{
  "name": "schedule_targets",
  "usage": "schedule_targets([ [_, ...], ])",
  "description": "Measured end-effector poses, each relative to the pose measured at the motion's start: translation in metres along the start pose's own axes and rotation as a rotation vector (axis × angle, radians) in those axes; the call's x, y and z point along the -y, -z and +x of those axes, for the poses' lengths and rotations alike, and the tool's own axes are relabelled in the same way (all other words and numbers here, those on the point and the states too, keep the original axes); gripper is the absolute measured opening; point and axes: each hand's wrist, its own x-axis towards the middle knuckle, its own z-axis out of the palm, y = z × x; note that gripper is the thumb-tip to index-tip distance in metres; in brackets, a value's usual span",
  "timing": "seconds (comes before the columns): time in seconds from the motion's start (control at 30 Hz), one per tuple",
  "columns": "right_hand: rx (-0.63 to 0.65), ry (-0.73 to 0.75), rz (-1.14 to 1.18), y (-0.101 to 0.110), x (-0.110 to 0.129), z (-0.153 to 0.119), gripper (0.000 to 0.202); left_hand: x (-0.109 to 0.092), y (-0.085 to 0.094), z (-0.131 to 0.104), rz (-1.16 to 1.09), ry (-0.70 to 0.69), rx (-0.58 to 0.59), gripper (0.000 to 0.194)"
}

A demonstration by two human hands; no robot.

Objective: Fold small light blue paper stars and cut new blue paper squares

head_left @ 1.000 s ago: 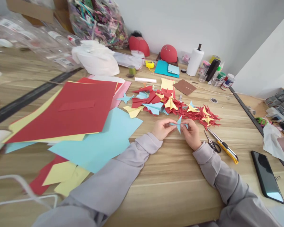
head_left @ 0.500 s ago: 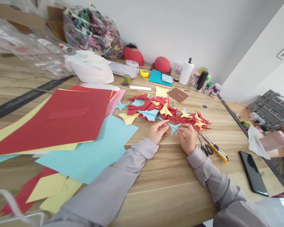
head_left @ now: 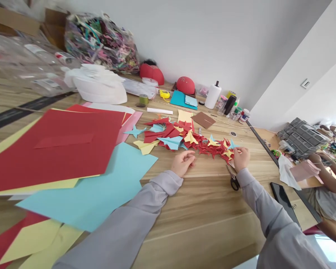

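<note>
A light-blue folded paper star (head_left: pixel 233 144) is pinched in the fingertips of my right hand (head_left: pixel 241 158), at the right end of a heap of folded paper stars (head_left: pixel 210 146), mostly red with some yellow and blue. My left hand (head_left: pixel 183 163) rests just in front of the heap, its fingers loosely curled and apart with nothing in them. A blue folded paper piece (head_left: pixel 170 142) lies on the heap's left part, and another blue star (head_left: pixel 135 131) sits farther left. Scissors (head_left: pixel 234 182) lie beside my right wrist, which hides most of the utility knife.
Large red sheets (head_left: pixel 81 130) and blue sheets (head_left: pixel 100 198) cover the left of the table. A phone (head_left: pixel 284 201) lies at the right. Bottles and jars (head_left: pixel 229 104) line the wall. Another person's arm (head_left: pixel 327 172) shows at the far right.
My right hand has carried the blue paper star rightward from between both hands to the heap's right end. My left hand has let go of it. The view has shifted slightly.
</note>
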Motion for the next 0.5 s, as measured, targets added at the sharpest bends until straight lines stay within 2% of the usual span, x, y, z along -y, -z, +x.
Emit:
schedule_targets([
  [0.1,0.012,-0.06,-0.052,-0.006,-0.007,0.009,0.023,-0.001,0.0,0.0,0.011,0.012,0.007,0.04],
  [0.3,0.024,-0.119,-0.094,-0.016,-0.007,0.007,0.019,-0.002,0.0,-0.001,0.038,0.001,0.025,0.037],
  [0.5,0.003,-0.038,-0.025,-0.003,0.005,-0.002,0.022,0.0,0.001,-0.001,0.046,-0.008,0.043,0.037],
])
